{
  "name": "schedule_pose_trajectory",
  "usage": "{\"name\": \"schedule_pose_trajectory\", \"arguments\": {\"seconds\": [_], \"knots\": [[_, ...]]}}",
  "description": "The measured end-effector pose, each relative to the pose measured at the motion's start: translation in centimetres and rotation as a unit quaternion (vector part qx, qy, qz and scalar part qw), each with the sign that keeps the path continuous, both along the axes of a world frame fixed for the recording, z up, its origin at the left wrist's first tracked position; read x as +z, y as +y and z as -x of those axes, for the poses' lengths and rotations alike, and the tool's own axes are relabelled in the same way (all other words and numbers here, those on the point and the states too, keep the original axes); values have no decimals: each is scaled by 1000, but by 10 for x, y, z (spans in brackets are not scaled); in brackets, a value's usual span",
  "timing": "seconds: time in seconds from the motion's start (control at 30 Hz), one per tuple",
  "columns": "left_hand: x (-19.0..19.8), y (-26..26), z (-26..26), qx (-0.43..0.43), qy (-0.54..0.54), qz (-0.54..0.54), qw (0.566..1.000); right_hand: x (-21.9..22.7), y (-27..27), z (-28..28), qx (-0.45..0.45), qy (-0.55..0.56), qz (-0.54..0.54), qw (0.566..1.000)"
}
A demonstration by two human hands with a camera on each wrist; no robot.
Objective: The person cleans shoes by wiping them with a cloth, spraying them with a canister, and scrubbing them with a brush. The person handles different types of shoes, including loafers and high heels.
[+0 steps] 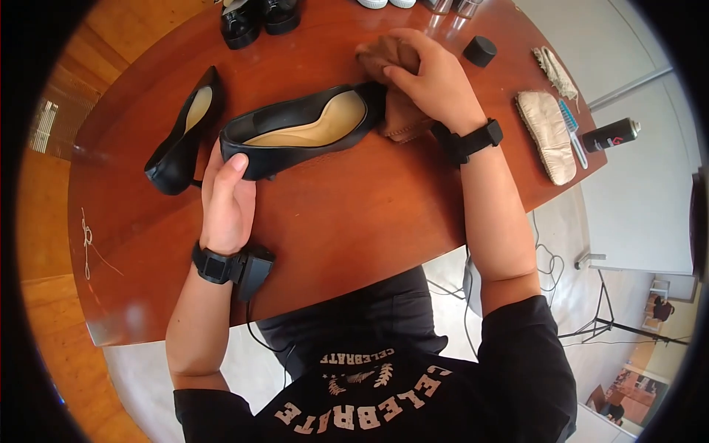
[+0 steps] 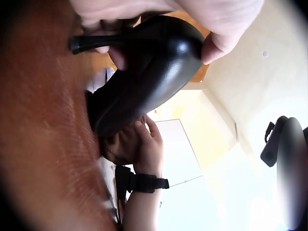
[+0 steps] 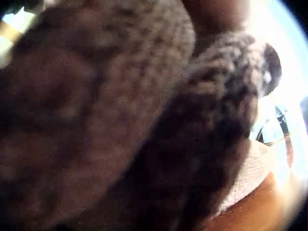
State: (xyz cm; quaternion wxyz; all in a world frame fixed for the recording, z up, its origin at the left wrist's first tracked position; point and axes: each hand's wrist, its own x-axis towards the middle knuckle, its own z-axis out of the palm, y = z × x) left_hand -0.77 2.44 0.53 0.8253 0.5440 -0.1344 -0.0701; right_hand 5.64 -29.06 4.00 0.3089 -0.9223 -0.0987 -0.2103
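My left hand (image 1: 227, 199) holds a black high-heeled shoe (image 1: 303, 156) by its back end, thumb on the outer side near the rim. In the left wrist view the thin heel (image 2: 98, 43) points sideways, with fingers around the back of the shoe. A brown cloth (image 1: 405, 111) is bunched in my right hand (image 1: 436, 81), against the toe of the shoe, and hides the tip. Its folds (image 3: 106, 110) fill most of the right wrist view, blurred. To the left, the other black high-heeled shoe (image 1: 166, 166) lies on the table.
Black shoes (image 1: 240, 28) stand at the far edge of the wooden table (image 1: 354, 229), beside white shoes and glass jars. A black cap (image 1: 480, 51), a beige pad (image 1: 545, 136), a blue-and-white brush (image 1: 572, 129) and a black spray can (image 1: 611, 136) are at right. String (image 1: 87, 236) lies at left.
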Motion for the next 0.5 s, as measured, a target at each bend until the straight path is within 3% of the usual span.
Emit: {"name": "schedule_pose_trajectory", "arguments": {"seconds": [0.2, 0.3, 0.5], "knots": [[-3, -1, -1, -3, 10, 2, 1000, -3, 5, 2, 58, 23, 14, 998], [-3, -1, 0, -1, 15, -5, 1000, -2, 17, 7, 190, 0, -31, 981], [3, -8, 3, 12, 8, -14, 1000, -15, 4, -6, 104, 28, -3, 994]]}}
